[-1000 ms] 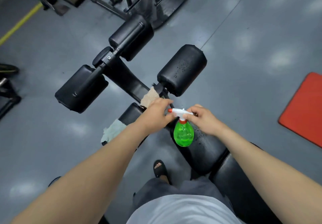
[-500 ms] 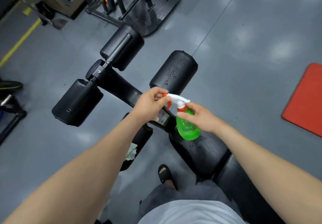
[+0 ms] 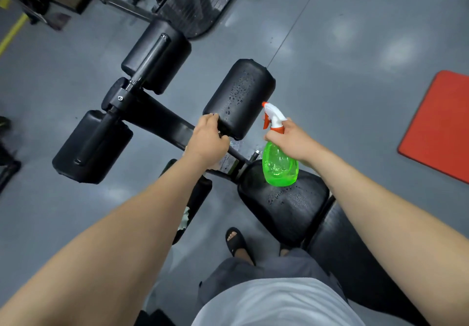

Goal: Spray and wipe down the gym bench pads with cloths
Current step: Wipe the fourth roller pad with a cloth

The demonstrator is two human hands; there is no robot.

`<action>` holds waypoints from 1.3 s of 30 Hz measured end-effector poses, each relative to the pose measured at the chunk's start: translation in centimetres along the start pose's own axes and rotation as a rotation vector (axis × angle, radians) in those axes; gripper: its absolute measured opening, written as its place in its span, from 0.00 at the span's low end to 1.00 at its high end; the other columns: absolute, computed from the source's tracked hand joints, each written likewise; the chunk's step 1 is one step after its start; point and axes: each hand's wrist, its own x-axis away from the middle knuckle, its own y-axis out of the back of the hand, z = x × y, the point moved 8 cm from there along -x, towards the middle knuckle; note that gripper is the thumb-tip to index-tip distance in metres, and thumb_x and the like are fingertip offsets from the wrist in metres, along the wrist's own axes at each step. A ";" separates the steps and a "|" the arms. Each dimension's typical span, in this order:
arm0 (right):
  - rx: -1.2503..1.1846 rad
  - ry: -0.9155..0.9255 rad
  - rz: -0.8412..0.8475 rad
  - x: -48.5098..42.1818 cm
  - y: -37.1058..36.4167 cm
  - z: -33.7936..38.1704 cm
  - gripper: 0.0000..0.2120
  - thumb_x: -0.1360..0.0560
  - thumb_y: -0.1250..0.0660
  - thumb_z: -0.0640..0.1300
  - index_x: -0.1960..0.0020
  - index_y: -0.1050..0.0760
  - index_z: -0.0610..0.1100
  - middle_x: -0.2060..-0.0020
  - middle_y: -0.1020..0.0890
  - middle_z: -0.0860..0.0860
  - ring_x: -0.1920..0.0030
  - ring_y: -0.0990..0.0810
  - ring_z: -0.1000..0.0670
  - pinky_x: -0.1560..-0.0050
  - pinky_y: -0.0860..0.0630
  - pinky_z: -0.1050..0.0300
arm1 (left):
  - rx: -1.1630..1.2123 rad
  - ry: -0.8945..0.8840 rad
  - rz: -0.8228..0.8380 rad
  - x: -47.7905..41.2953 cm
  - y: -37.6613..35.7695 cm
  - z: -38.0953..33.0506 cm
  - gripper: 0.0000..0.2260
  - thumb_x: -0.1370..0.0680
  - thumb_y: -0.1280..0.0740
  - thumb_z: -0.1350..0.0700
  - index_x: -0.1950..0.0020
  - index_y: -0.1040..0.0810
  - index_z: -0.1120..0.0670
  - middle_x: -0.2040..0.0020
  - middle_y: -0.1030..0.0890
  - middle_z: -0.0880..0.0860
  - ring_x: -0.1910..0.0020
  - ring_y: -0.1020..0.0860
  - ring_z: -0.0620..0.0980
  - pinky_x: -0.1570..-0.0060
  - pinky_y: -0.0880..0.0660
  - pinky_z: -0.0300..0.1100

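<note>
Our right hand (image 3: 291, 140) grips the green spray bottle (image 3: 279, 165) by its neck, nozzle aimed up past the right edge of the droplet-covered roller pad (image 3: 241, 94). The bottle's base hangs over the front edge of the wet seat pad (image 3: 286, 206); we cannot tell if they touch. Our left hand (image 3: 208, 135) curls its fingers round the near left corner of that roller pad, just above the frame bar (image 3: 162, 122). A bit of pale cloth (image 3: 184, 220) shows beside our left forearm. To the right, bare grey floor (image 3: 355, 59) lies open as far as a red mat (image 3: 439, 125). To the left, two dry roller pads (image 3: 157, 56) sit on the frame. A sandalled foot (image 3: 236, 242) stands beside the seat pad.
</note>
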 end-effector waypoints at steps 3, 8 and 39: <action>-0.046 0.044 0.004 -0.1 0.5 1.2 0.20 0.30 0.34 0.48 0.39 0.27 0.44 0.47 0.23 0.40 0.56 0.24 0.50 0.54 0.26 0.54 | 0.013 0.028 -0.023 -0.4 0.0 0.2 0.28 0.19 0.39 0.53 0.19 0.40 0.55 0.20 0.42 0.50 0.25 0.35 0.53 0.30 0.34 0.49; 0.048 -0.015 -0.025 -1.1 1.6 1.7 0.13 0.30 0.35 0.48 0.47 0.25 0.47 0.61 0.23 0.52 0.62 0.27 0.51 0.56 0.28 0.53 | 0.018 0.087 -0.026 -1.7 0.5 0.2 0.25 0.19 0.40 0.52 0.23 0.37 0.59 0.23 0.38 0.54 0.29 0.31 0.55 0.39 0.32 0.47; 0.324 0.033 -0.032 0.1 1.2 4.3 0.18 0.33 0.39 0.53 0.52 0.23 0.42 0.61 0.21 0.47 0.55 0.21 0.41 0.49 0.21 0.45 | 0.184 0.146 -0.220 -3.9 1.8 3.6 0.21 0.17 0.36 0.46 0.27 0.31 0.52 0.30 0.29 0.55 0.31 0.29 0.57 0.34 0.28 0.54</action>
